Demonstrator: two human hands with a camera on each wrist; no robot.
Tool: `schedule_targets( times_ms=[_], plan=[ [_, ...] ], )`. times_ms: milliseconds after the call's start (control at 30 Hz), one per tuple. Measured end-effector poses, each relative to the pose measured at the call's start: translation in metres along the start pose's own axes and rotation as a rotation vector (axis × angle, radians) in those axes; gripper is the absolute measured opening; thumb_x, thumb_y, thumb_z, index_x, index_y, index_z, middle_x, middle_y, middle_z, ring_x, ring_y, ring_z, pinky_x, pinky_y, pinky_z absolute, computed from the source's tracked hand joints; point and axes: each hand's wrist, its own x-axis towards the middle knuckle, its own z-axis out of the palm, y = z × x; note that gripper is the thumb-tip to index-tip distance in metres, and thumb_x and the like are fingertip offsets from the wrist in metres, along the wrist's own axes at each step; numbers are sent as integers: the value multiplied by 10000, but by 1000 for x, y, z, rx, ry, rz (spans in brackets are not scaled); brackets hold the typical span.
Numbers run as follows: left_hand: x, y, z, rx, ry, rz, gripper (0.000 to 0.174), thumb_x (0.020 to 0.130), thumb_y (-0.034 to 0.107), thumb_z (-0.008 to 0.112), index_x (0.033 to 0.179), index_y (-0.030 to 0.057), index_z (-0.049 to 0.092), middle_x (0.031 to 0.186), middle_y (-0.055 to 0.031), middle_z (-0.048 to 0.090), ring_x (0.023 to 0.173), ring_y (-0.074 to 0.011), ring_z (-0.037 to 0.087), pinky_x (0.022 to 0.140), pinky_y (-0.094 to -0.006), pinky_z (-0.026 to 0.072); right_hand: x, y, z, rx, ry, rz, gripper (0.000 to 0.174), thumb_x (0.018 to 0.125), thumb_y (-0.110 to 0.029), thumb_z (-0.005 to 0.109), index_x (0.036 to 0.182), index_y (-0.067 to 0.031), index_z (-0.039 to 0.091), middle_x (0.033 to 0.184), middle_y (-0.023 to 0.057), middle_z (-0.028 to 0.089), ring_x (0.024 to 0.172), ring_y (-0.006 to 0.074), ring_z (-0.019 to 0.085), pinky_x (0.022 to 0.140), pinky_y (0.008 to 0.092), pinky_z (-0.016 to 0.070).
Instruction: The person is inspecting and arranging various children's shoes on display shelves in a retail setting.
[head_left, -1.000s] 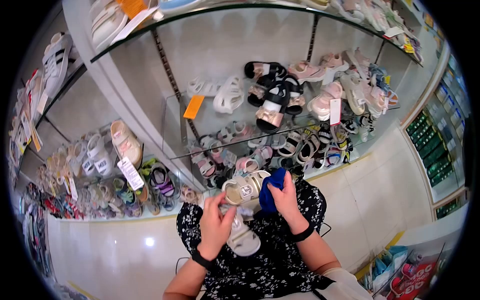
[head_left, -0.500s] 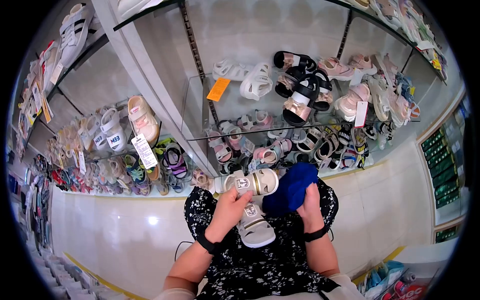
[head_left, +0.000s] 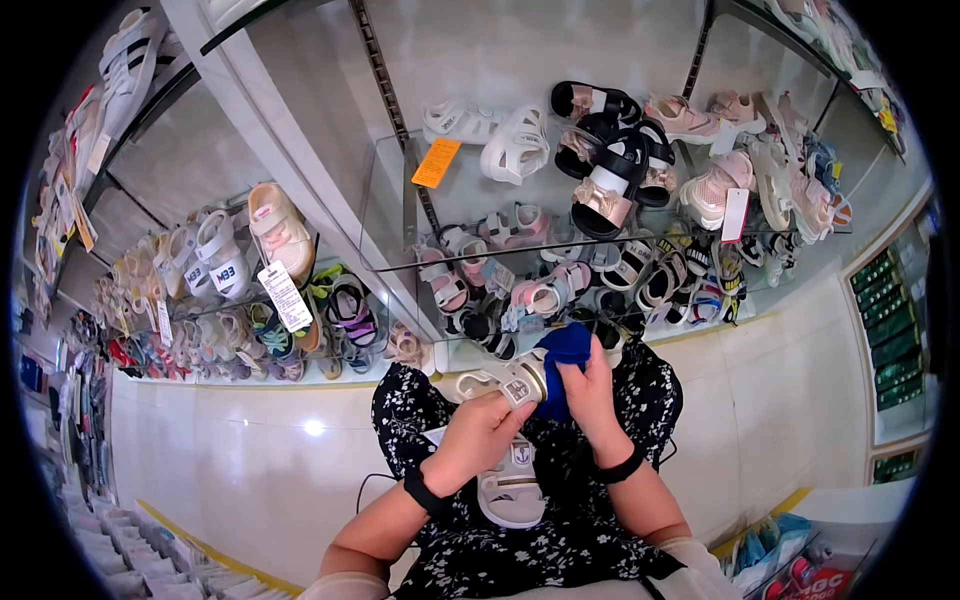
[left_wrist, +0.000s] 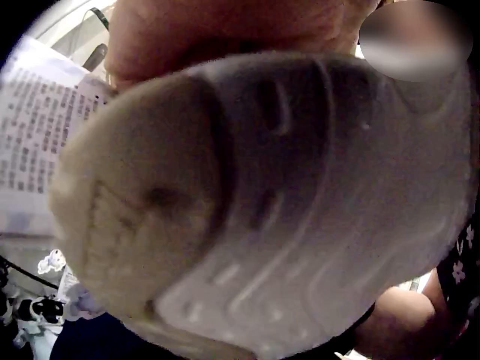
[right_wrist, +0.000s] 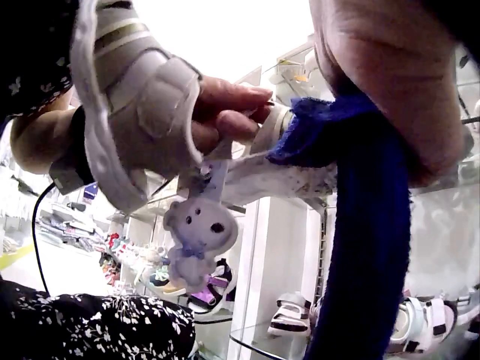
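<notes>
A beige child's sandal (head_left: 488, 383) with an anchor patch is gripped by my left hand (head_left: 473, 440), thumb on its strap. Its matching sandal (head_left: 512, 496) hangs below, toward my lap; its ridged sole (left_wrist: 300, 217) fills the left wrist view. My right hand (head_left: 595, 400) pinches a blue cloth (head_left: 563, 345) wrapped over the upper sandal's toe end, hiding it. In the right wrist view the cloth (right_wrist: 367, 247) drapes down from the hand, and a white bear-shaped tag (right_wrist: 199, 236) dangles beside the sandals.
Glass shelves of sandals and shoes stand ahead, with black bow sandals (head_left: 608, 185), white sandals (head_left: 516, 145) and an orange tag (head_left: 436, 163). More shoes with a white price tag (head_left: 287, 297) line the left. A floral skirt (head_left: 590, 500) covers the lap beneath the hands.
My left hand has shifted from the heel strap to grip the sandal's side. The cloth, spread out beside the toe half a second ago, now wraps over it. The head view has turned.
</notes>
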Motion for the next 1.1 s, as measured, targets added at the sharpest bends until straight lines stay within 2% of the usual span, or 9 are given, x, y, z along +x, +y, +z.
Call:
schedule_targets(
  times_ms=[33, 133, 233, 500, 667, 833, 933, 1000, 1100],
  plan=[
    [-2, -1, -1, 100, -44, 30, 144, 884, 204, 591, 943, 78, 627, 785, -103, 586, 643, -296, 577, 569, -357, 472, 4, 6, -4, -93, 7, 86, 221, 861, -60, 569, 1074, -11, 532, 879, 38, 608, 780, 105, 555, 719, 246, 465],
    [-5, 5, -13, 341, -144, 79, 186, 860, 225, 595, 994, 99, 625, 879, -87, 598, 711, -309, 606, 575, -406, 493, 22, 13, -25, 537, 37, 584, 210, 869, -88, 559, 1077, -57, 558, 923, 43, 626, 793, 143, 600, 703, 275, 492],
    [-5, -6, -22, 6, 9, -37, 184, 863, 132, 610, 1033, 75, 651, 906, -106, 648, 767, -264, 649, 657, -313, 514, 5, 17, -50, 1060, 46, 581, 287, 915, -211, 564, 1165, -72, 540, 1061, 57, 614, 911, 179, 615, 808, 302, 508],
    [0, -4, -23, 36, -27, 42, 171, 845, 93, 622, 1009, 57, 655, 904, -103, 652, 759, -254, 650, 650, -302, 509, -10, -36, -29, 473, -249, 380, 463, 855, -52, 601, 1296, -31, 459, 1077, 23, 598, 943, 88, 567, 839, 238, 463],
    [1, -3, -23, 336, -109, 237, 110, 774, 125, 646, 872, 75, 638, 836, -57, 619, 640, -250, 616, 526, -335, 493, -1, -25, -17, 137, -189, 170, 260, 873, -53, 543, 1132, -40, 526, 972, -17, 586, 857, 62, 545, 766, 226, 460],
    [-5, -6, -28, 763, -138, 452, 52, 684, 149, 640, 713, 149, 597, 774, -22, 592, 590, -186, 606, 456, -322, 486, 13, -4, -29, 738, 78, 618, 225, 955, -178, 444, 1097, -33, 543, 980, 45, 601, 809, 143, 586, 716, 291, 492],
    [-6, -39, -28, 616, 25, 630, 66, 620, 149, 628, 683, 158, 608, 876, -18, 644, 756, -226, 638, 573, -359, 537, 0, -6, -50, 1208, -157, 435, 284, 953, -180, 472, 1184, -26, 534, 1088, 68, 605, 927, 163, 602, 835, 303, 488],
    [-11, -48, -29, 612, -52, 591, 136, 606, 165, 630, 739, 153, 656, 885, -21, 644, 788, -228, 642, 601, -366, 541, -1, -16, -53, 394, -367, 190, 310, 944, -173, 492, 1215, -27, 529, 1118, 71, 604, 961, 162, 598, 865, 296, 473],
    [2, -17, -32, 572, -36, 675, 159, 647, 209, 681, 792, 143, 684, 880, -24, 638, 776, -222, 643, 611, -368, 541, -18, -46, -39, 314, -410, 344, 365, 928, -158, 523, 1262, -15, 499, 1103, 18, 594, 947, 103, 570, 874, 239, 441]
  ],
)
